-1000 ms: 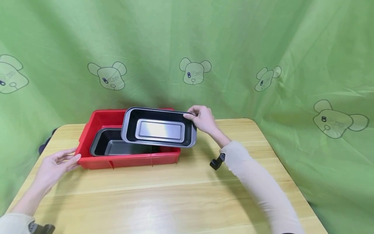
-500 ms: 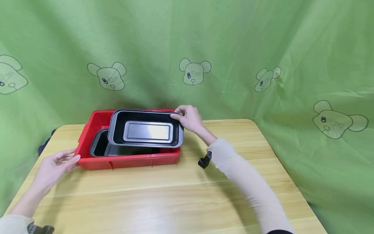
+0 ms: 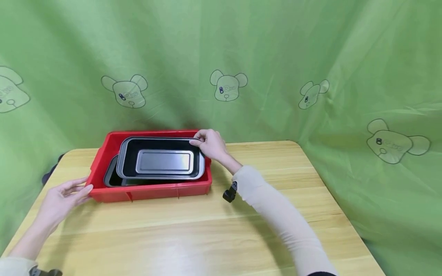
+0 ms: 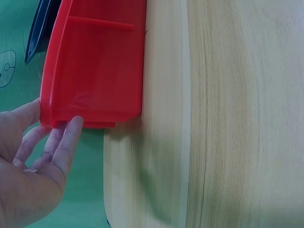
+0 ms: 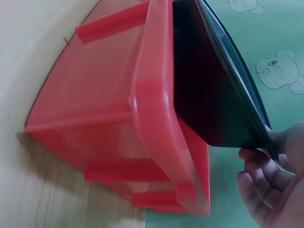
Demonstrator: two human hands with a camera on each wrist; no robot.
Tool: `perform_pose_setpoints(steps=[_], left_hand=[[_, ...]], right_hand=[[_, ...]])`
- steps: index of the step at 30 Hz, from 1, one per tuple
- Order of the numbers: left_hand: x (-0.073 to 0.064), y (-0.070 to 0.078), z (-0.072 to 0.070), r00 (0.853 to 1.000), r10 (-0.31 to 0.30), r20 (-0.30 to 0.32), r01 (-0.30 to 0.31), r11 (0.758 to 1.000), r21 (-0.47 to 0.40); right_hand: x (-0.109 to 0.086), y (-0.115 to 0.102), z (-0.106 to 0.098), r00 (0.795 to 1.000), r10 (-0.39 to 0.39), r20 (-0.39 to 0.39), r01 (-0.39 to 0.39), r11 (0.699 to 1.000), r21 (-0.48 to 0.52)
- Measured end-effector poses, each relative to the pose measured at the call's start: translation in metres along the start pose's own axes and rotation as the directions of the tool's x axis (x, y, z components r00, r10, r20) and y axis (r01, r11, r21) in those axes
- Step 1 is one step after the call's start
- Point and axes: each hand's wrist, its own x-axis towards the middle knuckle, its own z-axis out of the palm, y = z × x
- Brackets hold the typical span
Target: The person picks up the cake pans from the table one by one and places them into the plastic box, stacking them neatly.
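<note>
A dark metal loaf pan (image 3: pixel 164 161) is held by its right end over the red plastic bin (image 3: pixel 152 192), tilted so its shiny inner base shows. My right hand (image 3: pixel 212 146) pinches the pan's rim near its far right corner, thumb on the inside. In the right wrist view the pan's dark underside (image 5: pixel 209 99) slants up out of the bin. A second loaf pan (image 3: pixel 111 177) lies inside the bin, mostly hidden beneath the first. My left hand (image 3: pixel 60 203) holds the bin's near left corner between thumb and fingertips.
The bin stands toward the back left of a wooden table (image 3: pixel 207 226). Behind and to the sides hangs a green curtain (image 3: pixel 262 50) with printed bear heads. A black wrist mount (image 3: pixel 230 192) hangs below my right sleeve.
My right hand has carried the loaf pan left and slightly down, so it now sits more fully over the bin and covers more of the second pan. The left hand stays at the corner.
</note>
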Motion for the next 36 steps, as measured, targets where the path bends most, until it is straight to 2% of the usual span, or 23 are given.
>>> perform_pose_setpoints(steps=[5, 12, 14, 21, 27, 36], left_hand=[[-0.001, -0.001, 0.000, 1.000, 0.005, 0.000, -0.005, 0.999, -0.042], [0.001, 0.001, -0.001, 1.000, -0.007, -0.015, 0.008, 0.996, 0.087], [0.001, 0.000, -0.001, 1.000, -0.009, -0.017, 0.010, 0.995, 0.097], [0.001, -0.002, -0.001, 1.000, -0.012, -0.010, 0.012, 0.999, 0.049], [0.000, -0.001, -0.001, 1.000, -0.009, -0.018, 0.011, 0.997, 0.081], [0.001, 0.000, -0.002, 1.000, -0.011, -0.015, 0.012, 0.997, 0.070]], right_hand=[[0.002, -0.008, 0.009, 1.000, -0.012, 0.012, 0.012, 1.000, -0.003], [0.003, -0.013, 0.018, 1.000, 0.001, 0.029, -0.001, 1.000, 0.000], [0.003, -0.013, 0.020, 0.999, 0.010, 0.035, -0.010, 1.000, -0.007], [0.006, -0.014, 0.030, 0.999, 0.006, 0.043, -0.006, 1.000, -0.014], [0.008, -0.016, 0.038, 0.998, 0.003, 0.062, -0.003, 1.000, 0.001], [0.010, -0.018, 0.048, 0.998, 0.006, 0.056, -0.006, 1.000, -0.007]])
